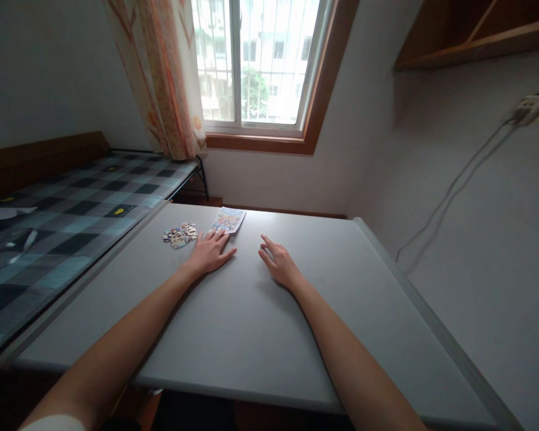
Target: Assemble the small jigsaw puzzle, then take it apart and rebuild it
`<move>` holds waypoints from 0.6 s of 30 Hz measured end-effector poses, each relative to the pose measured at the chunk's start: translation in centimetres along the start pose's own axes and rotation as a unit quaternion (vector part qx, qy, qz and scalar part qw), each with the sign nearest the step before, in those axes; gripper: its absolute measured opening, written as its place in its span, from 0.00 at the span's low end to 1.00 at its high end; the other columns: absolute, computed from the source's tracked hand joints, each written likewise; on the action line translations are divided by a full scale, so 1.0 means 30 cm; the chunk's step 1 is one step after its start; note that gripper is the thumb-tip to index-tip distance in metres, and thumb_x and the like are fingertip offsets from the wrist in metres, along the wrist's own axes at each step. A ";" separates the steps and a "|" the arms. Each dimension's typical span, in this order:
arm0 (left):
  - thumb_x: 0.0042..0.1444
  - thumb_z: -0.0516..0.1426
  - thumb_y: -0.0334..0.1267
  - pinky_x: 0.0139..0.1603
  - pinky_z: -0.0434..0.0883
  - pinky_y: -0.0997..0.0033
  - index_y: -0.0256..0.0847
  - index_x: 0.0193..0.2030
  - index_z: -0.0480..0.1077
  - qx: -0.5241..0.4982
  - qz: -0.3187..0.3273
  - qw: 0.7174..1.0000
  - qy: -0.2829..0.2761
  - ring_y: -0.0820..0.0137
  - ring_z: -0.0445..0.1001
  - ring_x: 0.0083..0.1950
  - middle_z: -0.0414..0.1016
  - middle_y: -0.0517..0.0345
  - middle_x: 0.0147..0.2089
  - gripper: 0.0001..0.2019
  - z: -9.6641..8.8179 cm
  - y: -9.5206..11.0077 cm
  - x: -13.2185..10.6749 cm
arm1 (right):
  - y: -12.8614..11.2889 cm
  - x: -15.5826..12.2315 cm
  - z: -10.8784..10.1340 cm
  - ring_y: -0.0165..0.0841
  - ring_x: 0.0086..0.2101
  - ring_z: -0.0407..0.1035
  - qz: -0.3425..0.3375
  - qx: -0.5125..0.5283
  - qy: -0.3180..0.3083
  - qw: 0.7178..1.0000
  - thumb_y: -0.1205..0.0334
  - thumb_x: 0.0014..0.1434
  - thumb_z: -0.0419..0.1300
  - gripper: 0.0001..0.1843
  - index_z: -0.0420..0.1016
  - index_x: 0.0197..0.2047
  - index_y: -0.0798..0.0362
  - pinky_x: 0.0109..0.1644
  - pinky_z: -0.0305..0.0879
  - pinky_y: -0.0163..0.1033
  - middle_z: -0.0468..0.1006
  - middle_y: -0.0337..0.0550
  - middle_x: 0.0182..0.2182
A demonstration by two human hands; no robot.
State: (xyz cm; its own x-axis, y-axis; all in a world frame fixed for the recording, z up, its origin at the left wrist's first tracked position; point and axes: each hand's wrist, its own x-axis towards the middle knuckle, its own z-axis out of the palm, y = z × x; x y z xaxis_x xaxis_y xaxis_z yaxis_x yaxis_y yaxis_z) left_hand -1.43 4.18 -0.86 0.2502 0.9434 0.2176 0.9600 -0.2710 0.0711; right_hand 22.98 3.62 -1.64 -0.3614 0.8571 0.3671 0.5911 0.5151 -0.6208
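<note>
My left hand (211,253) lies with its fingers spread on the grey table (233,341), palm down. Its fingertips reach the near edge of a colourful picture card (230,219) and may touch it. Just left of that hand is a heap of small jigsaw puzzle pieces (179,235). My right hand (278,261) is over the table to the right of the card, thumb and fingers apart. Nothing shows between its fingers.
A bed with a checked cover (85,203) runs along the table's left side. A wall stands close on the right, with a hanging cable (449,194). Behind the table are a window (260,66) and a curtain (170,78). A wooden shelf (476,45) hangs upper right.
</note>
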 end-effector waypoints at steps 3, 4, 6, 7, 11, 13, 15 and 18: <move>0.59 0.47 0.59 0.69 0.41 0.45 0.48 0.65 0.58 0.012 -0.003 0.999 0.049 0.53 0.48 0.71 0.54 0.53 0.70 0.31 -0.027 -0.018 -0.004 | 0.003 0.000 -0.001 0.37 0.54 0.65 0.002 0.003 0.000 1.000 0.53 0.65 0.49 0.29 0.57 0.66 0.55 0.59 0.58 0.44 0.76 0.50 0.50; 0.58 0.48 0.60 0.69 0.40 0.44 0.48 0.65 0.57 0.016 -0.026 0.997 0.072 0.52 0.45 0.71 0.53 0.53 0.70 0.31 -0.037 -0.037 -0.006 | 0.004 0.000 -0.002 0.37 0.54 0.65 0.003 0.004 -0.001 1.000 0.53 0.65 0.49 0.29 0.57 0.66 0.54 0.59 0.58 0.44 0.76 0.50 0.50; 0.57 0.49 0.61 0.66 0.39 0.36 0.46 0.67 0.54 0.028 -0.116 0.987 0.104 0.44 0.42 0.71 0.50 0.49 0.71 0.35 -0.050 -0.097 -0.011 | 0.005 0.000 -0.002 0.37 0.54 0.65 0.006 0.005 -0.001 1.000 0.53 0.65 0.49 0.29 0.57 0.66 0.53 0.59 0.59 0.44 0.76 0.49 0.50; 0.55 0.49 0.63 0.64 0.39 0.31 0.45 0.68 0.53 0.033 -0.172 0.979 0.108 0.40 0.40 0.71 0.49 0.46 0.71 0.38 -0.052 -0.136 -0.015 | 0.006 0.000 -0.002 0.37 0.53 0.65 0.007 0.006 -0.001 1.000 0.52 0.65 0.49 0.28 0.57 0.66 0.52 0.59 0.59 0.44 0.76 0.49 0.50; 0.50 0.47 0.70 0.59 0.40 0.24 0.43 0.70 0.49 -0.001 -0.312 0.949 0.041 0.31 0.39 0.69 0.45 0.40 0.72 0.47 -0.028 -0.286 -0.027 | 0.008 -0.001 -0.001 0.37 0.53 0.65 0.004 0.006 0.000 1.000 0.52 0.65 0.49 0.28 0.57 0.66 0.52 0.59 0.59 0.44 0.76 0.48 0.50; 0.49 0.46 0.71 0.60 0.41 0.26 0.43 0.70 0.50 -0.018 -0.331 0.944 0.009 0.32 0.41 0.69 0.47 0.40 0.71 0.47 -0.012 -0.330 -0.025 | 0.008 0.000 0.000 0.37 0.53 0.65 0.004 0.004 0.000 1.000 0.52 0.65 0.49 0.28 0.58 0.66 0.52 0.59 0.59 0.44 0.76 0.48 0.50; 0.50 0.45 0.70 0.62 0.42 0.29 0.45 0.69 0.51 -0.019 -0.314 0.949 0.000 0.36 0.41 0.70 0.47 0.43 0.72 0.45 -0.002 -0.348 -0.016 | 0.008 0.000 0.000 0.37 0.53 0.65 0.004 0.003 0.000 1.000 0.52 0.65 0.49 0.28 0.58 0.66 0.51 0.59 0.59 0.44 0.76 0.47 0.50; 0.51 0.45 0.69 0.63 0.44 0.33 0.48 0.69 0.52 -0.011 -0.269 0.963 -0.004 0.40 0.41 0.71 0.45 0.47 0.72 0.43 -0.001 -0.355 0.005 | 0.007 0.002 0.000 0.37 0.53 0.65 0.003 0.002 0.000 1.000 0.52 0.65 0.49 0.28 0.59 0.65 0.51 0.59 0.59 0.44 0.76 0.47 0.50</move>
State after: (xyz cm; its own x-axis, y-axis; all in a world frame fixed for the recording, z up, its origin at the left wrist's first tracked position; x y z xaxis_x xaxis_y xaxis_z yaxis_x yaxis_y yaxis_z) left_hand -11.61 7.19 -1.56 -0.2822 0.9497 0.1357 0.9478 0.2541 0.1925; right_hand 23.08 3.76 -1.74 -0.3573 0.8605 0.3631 0.5908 0.5093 -0.6258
